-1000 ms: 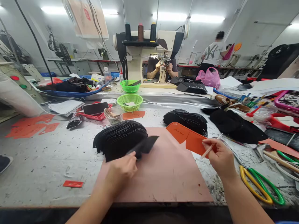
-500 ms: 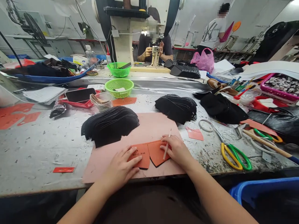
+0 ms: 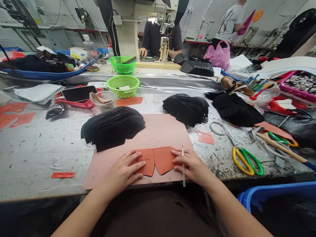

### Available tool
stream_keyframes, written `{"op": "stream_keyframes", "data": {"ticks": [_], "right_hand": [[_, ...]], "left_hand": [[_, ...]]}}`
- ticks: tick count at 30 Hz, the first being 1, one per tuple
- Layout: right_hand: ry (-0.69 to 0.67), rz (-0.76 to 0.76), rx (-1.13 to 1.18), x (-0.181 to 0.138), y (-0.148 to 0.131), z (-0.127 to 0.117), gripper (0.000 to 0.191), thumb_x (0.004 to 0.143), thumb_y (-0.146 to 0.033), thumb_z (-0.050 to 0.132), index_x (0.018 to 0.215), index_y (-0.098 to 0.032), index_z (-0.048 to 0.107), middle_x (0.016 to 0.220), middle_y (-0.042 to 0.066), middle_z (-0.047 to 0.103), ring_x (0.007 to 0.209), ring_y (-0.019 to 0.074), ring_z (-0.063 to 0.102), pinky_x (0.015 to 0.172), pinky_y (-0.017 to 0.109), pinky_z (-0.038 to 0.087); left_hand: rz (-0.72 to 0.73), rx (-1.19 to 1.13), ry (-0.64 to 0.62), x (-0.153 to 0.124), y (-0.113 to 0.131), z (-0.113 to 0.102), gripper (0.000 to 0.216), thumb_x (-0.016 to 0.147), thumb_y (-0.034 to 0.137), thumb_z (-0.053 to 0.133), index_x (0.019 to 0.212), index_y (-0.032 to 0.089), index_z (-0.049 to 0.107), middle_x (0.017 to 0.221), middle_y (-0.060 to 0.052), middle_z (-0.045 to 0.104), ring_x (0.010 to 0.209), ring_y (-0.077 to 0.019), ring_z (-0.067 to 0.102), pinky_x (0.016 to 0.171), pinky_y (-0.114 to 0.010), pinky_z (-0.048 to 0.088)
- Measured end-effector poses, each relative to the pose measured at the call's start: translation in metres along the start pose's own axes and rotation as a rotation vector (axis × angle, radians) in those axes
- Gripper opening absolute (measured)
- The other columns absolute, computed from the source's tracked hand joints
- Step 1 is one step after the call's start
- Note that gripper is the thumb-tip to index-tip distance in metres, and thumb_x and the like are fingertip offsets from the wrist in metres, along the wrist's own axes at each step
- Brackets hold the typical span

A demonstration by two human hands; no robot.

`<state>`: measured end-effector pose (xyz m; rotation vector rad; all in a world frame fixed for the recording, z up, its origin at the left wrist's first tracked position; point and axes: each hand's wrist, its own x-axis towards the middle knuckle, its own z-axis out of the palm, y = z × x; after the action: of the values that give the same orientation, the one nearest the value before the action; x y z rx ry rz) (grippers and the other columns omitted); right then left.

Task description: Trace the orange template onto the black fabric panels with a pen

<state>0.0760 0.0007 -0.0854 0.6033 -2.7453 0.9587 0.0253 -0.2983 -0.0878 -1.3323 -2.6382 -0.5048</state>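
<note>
Head view, orange template (image 3: 163, 160) partly under hands (image 3: 123, 170), sewing machine (image 3: 125, 41) cropped

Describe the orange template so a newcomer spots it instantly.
On the workbench, find the pink sheet at the near edge. On it, between left hand and right hand, lies the orange template, notched at its near side. Unlike other orange pieces, it has both hands on it.

a sewing workshop: a person (image 3: 151, 39) sits behind a tall sewing machine (image 3: 125, 37), and more machines (image 3: 85, 21) stand near the back wall (image 3: 195, 14). the scuffed tabletop (image 3: 61, 148) carries thick stacks of cut black pieces (image 3: 113, 128), scissors (image 3: 242, 162) and an orange template (image 3: 164, 161) printed "39-40".
</note>
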Motion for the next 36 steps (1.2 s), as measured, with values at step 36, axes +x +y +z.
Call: {"op": "stream_keyframes", "data": {"ticks": [36], "right_hand": [[0.183,0.411,0.274,0.024,0.0,-0.01,0.028,0.089,-0.037,0.038,0.074,-0.019,0.053,0.064,0.002,0.058,0.057,0.0141,0.057,0.054,0.026,0.047]], "left_hand": [[0.166,0.249,-0.095,0.018,0.056,0.027,0.062,0.081,0.063,0.045,0.132,0.027,0.042,0.137,-0.011,0.04,0.125,-0.0359,0.034,0.103,-0.053,0.012]]}}
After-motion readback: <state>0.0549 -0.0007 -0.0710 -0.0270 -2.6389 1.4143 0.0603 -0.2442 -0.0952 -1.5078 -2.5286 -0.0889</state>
